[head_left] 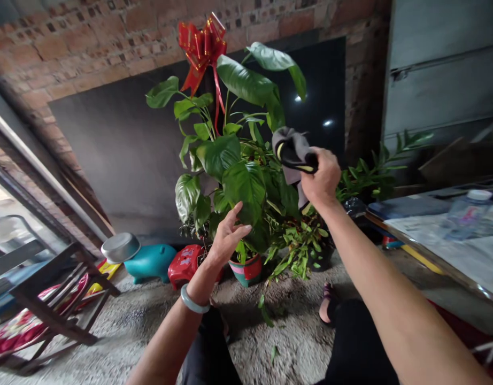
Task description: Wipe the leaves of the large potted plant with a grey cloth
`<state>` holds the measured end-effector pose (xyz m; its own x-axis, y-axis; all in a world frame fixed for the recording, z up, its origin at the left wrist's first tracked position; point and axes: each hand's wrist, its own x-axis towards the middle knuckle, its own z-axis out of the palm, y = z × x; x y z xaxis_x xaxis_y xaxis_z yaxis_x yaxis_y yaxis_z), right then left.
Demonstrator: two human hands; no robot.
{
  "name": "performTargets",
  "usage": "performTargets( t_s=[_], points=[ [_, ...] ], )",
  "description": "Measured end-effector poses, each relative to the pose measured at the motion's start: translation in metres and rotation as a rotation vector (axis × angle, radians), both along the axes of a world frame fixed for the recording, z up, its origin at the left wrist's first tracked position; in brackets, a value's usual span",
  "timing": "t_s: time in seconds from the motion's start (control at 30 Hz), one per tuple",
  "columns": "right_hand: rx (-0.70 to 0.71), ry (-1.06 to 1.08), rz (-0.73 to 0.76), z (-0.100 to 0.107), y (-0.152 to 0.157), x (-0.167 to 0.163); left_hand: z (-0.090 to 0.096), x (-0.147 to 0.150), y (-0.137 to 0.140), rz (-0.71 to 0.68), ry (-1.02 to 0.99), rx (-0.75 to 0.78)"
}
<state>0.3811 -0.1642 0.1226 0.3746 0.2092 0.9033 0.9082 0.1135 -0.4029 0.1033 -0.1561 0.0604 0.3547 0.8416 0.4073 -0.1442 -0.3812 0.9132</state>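
Observation:
A leafy potted plant (218,155) stands in front of me, its broad glossy leaves rising from a red and green pot (246,271). My left hand (226,235), with a pale bangle (194,301) on its wrist, is in front of the lower leaves. Its index finger and thumb are stretched out, with the index tip by a large leaf (244,190); whether they touch I cannot tell. On the right side of the plant, my right hand (322,179) grips a bunched grey and black cloth (292,149) with yellow edging. A red ribbon bow (202,45) tops the plant.
A teal animal-shaped stool (150,263) bearing a metal basin (121,247), and a red plastic stool (185,266), stand left of the pot. A wooden chair (56,310) is further left. At right, a table (479,240) holds a plastic bottle (469,214). Dark panels lean behind.

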Motion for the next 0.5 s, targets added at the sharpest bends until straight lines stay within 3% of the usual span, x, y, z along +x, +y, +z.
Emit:
performTargets(
  t_s=[0.13,0.2,0.23,0.3,0.4,0.5],
  points=[
    [-0.538,0.098,0.098,-0.063,-0.003,-0.027,-0.007,-0.006,0.0,0.018,0.023,0.01],
    [-0.702,0.176,0.186,-0.095,-0.018,-0.03,-0.008,-0.011,0.0,0.027,0.027,0.005],
    [-0.684,0.211,0.22,-0.103,-0.027,-0.027,-0.008,-0.014,0.0,0.028,0.025,0.002],
    [-0.487,0.255,0.228,-0.099,-0.04,-0.009,-0.008,-0.016,0.001,0.02,0.013,-0.004],
    [-0.112,0.243,0.105,-0.058,-0.037,0.027,-0.009,-0.012,0.001,-0.01,-0.009,-0.013],
    [0.011,0.207,-0.016,-0.028,-0.003,0.048,-0.013,-0.004,-0.001,-0.036,-0.014,-0.02]
  ],
)
